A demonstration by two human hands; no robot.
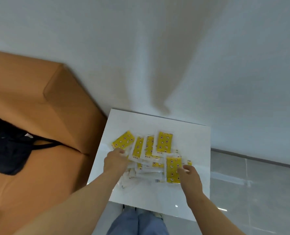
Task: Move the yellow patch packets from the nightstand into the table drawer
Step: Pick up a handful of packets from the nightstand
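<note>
Yellow patterned patch packets in clear wrappers [163, 144] lie fanned and heaped mid-worktop, lower middle of the frame. The left hand [115, 161] covers the heap's left edge. The right hand [191, 175] sets curled fingers on the lower-right packet. Whether either grips, I cannot tell. A tan padded seat [39, 99] bearing a black garment [6, 150] abuts the white glossy square worktop [196, 138] at left. A white wall [157, 56] closes the top edge, and grey tiled floor [251, 184] lies open at right.

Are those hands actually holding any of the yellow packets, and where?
The right hand pinches one yellow packet by its right edge. The left hand touches the pile; grip unclear.
</note>
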